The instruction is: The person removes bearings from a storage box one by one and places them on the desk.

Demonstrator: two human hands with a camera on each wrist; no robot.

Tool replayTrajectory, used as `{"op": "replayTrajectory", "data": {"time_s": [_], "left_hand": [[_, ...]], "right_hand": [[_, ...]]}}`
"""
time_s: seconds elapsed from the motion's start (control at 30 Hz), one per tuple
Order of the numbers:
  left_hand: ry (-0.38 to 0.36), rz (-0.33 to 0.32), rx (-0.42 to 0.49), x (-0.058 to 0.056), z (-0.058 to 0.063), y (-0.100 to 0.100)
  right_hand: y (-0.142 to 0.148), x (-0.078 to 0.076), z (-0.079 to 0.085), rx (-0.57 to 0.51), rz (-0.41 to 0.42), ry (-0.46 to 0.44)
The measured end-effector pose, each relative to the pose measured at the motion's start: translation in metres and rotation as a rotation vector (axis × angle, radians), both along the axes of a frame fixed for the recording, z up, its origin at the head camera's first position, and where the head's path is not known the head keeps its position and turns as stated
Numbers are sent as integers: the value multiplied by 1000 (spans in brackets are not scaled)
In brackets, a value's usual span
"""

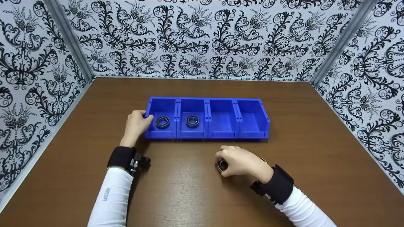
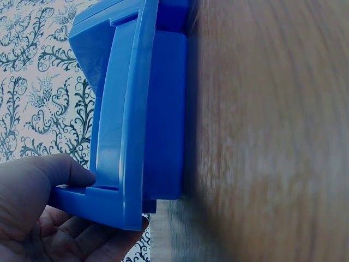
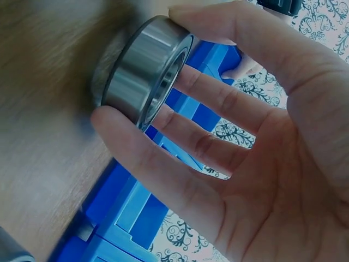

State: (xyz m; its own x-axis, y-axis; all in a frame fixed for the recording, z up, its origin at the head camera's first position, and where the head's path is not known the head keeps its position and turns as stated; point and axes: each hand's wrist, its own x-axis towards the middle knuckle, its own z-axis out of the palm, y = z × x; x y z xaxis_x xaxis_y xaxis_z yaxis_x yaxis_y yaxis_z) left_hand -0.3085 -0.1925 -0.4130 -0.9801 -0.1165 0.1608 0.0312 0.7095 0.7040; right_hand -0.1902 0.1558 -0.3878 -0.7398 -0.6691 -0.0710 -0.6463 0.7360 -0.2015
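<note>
Smooth silvery bearing [image 3: 143, 66], round, hollow, dark-rimmed, pinched by right hand [image 1: 242, 160], left hand [image 1: 135, 124] gripping blue bin [image 1: 161, 135]

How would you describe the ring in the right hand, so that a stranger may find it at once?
On the brown table, find the row of four blue bins. On its near side, the right hand grips a thick metal ring with its fingers. The other two rings lie in the two leftmost bins; only this one is outside and held.

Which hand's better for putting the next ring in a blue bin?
Probably the right hand: it holds a ring, while the left hand grips the end of the blue bins.
</note>
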Motion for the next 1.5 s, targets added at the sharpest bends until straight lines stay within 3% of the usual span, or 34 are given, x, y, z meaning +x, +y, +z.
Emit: {"op": "replayTrajectory", "data": {"time_s": [1.07, 1.5], "left_hand": [[-3, 6, -11, 1, 1, 0], [34, 12, -20, 2, 1, 1]], "right_hand": [[-5, 0, -6, 11, -25, 24], [-4, 0, -10, -4, -19, 40]]}}
